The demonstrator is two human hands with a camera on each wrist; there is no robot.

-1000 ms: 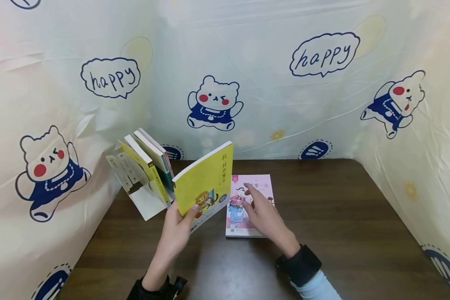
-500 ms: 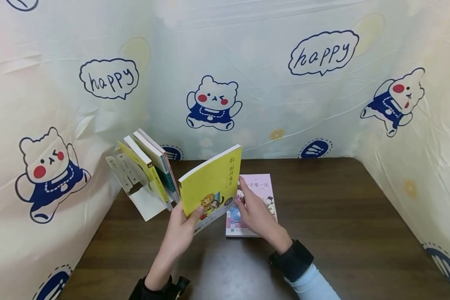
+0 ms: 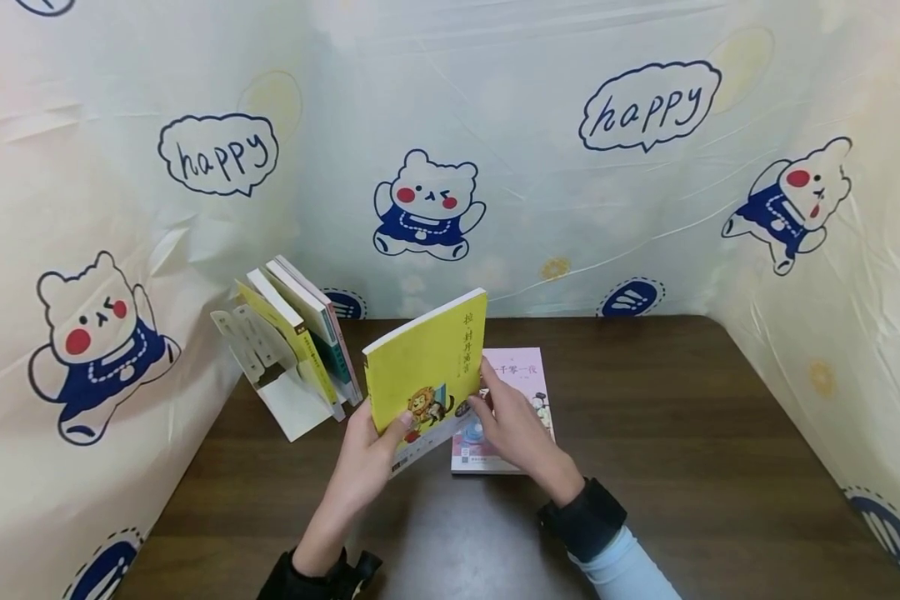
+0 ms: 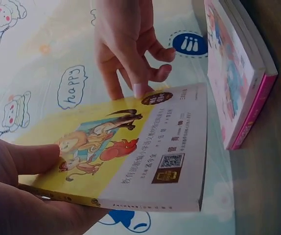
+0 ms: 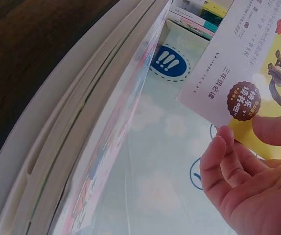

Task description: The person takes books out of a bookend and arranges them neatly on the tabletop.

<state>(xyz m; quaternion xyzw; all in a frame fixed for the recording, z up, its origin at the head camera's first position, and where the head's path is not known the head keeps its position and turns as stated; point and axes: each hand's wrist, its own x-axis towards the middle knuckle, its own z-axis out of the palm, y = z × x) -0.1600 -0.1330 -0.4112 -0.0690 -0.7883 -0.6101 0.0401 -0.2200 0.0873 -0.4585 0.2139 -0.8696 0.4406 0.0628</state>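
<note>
A yellow paperback book (image 3: 427, 354) with a lion picture is held up, tilted, over the table. My left hand (image 3: 367, 454) grips its lower left, thumb on the front cover and fingers behind by the spine. At the opposite edge my right hand (image 3: 521, 425) pinches the book, its thumb lying on the cover near a brown round badge in the right wrist view. Behind and below the right hand lies a pink-covered book (image 3: 523, 364), partly hidden. From the left wrist view, that pink cover (image 4: 228, 63) tops more than one book in a stack.
On the table's left, a white bookend (image 3: 300, 406) holds several leaning books (image 3: 300, 312), one with a yellow spine. A printed curtain (image 3: 540, 208) with bears surrounds the dark wooden table (image 3: 667, 467) at the back and sides.
My right hand has come left from above the pink book and taken hold of the yellow book's right edge. The left hand and the yellow book have shifted slightly right.
</note>
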